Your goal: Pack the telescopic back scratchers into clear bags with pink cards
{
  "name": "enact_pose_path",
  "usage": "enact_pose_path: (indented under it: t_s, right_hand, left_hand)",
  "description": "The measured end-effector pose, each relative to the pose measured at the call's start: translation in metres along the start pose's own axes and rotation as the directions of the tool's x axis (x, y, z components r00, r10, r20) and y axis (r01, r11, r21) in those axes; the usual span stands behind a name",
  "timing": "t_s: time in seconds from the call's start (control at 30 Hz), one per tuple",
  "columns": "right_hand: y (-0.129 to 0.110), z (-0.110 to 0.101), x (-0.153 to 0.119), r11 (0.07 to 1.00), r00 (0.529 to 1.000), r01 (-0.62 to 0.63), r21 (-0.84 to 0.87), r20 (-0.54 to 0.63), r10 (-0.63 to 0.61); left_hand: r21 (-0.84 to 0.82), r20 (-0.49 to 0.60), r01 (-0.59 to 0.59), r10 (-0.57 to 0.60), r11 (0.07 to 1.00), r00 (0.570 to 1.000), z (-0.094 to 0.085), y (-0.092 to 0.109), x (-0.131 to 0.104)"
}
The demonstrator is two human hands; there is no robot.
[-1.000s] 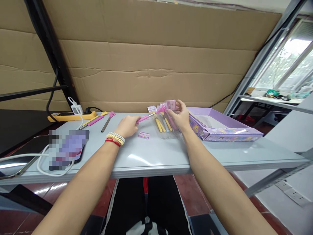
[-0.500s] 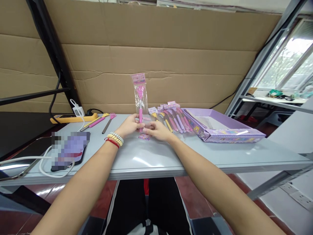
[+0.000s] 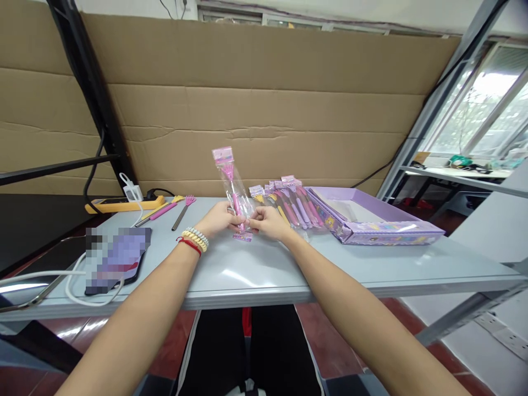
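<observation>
A pink back scratcher with a claw-shaped head stands tilted, head up, inside a clear plastic bag with a pink printed header. My left hand is closed on its lower handle through the bag. At the bag's lower right edge, my right hand pinches the plastic, fingers closed. Just beyond the right hand lie several bagged back scratchers in purple, pink and yellow, side by side. Loose on the left are a back scratcher with a pink head and grey handle and a few yellow and magenta ones.
A purple printed box, open at the top, sits on the right of the grey table. To the left are a phone, a white cable and a yellow power strip. A cardboard panel rises behind.
The bagged back scratcher has come lower and now leans to the left at its top. Both hands still hold it, and the camera view has tipped slightly upward.
</observation>
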State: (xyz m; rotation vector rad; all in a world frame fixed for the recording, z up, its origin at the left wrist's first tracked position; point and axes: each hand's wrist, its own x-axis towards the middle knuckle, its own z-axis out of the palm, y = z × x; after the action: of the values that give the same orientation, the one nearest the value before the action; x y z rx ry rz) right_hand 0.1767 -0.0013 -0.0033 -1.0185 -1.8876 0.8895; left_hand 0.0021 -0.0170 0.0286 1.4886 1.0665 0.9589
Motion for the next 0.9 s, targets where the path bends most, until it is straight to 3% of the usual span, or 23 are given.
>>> enact_pose_path:
  t_s: [0.13,0.33,0.57,0.77,0.9]
  right_hand:
    - [0.008,0.008,0.001,0.991,0.99,0.119,0.069,-0.081,-0.113]
    - [0.0,0.011,-0.002,0.986,0.988,0.157,-0.048,0.02,-0.156]
    - [-0.006,0.012,-0.006,0.946,0.982,0.139,-0.294,-0.084,-0.17]
    - [0.002,0.013,-0.004,0.902,0.993,0.075,-0.424,-0.052,-0.107]
    - [0.003,0.012,-0.003,0.901,0.991,0.114,-0.419,-0.021,-0.135]
  left_hand:
    - [-0.07,-0.073,0.128,-0.133,0.989,0.988,0.0,-0.001,0.002]
    - [-0.129,-0.026,0.203,-0.208,0.971,0.978,0.0,-0.003,0.003]
    - [-0.18,0.056,0.149,-0.141,0.972,0.988,0.001,-0.006,0.004]
    - [-0.091,0.131,0.126,-0.114,0.988,0.985,-0.001,-0.005,0.002]
    - [-0.024,0.136,0.087,-0.083,0.996,0.987,-0.002,-0.003,0.001]
